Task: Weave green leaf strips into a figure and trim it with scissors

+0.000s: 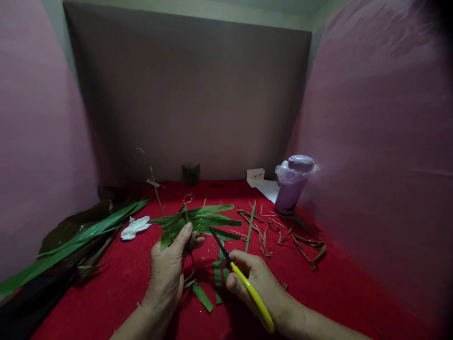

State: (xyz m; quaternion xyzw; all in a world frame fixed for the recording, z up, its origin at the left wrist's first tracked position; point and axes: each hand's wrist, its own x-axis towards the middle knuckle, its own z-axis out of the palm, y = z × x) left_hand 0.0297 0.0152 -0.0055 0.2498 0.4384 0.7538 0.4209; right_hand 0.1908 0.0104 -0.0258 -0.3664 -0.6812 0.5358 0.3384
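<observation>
My left hand (168, 271) is closed around a woven piece of green leaf strips (215, 221), with the thumb pressed on its middle. Strip ends fan out to the right, and thin sticks and a brown dried strip show in the piece. In my right hand (260, 281) is a pair of scissors (249, 288) with yellow handles and dark blades. The blades point up and left, with their tips close to the lower strip ends. Whether they touch a strip I cannot tell. Cut green leaf pieces (203, 296) lie on the red cloth below the hands.
Long green leaves (71, 248) lie at the left, beside crumpled white tissue (135, 227). Dried brown strips (311, 245) and thin sticks are scattered at the right. A purple tumbler (290, 191) wrapped in plastic stands behind them, near white papers (268, 190). A small dark green object (191, 174) stands at the back.
</observation>
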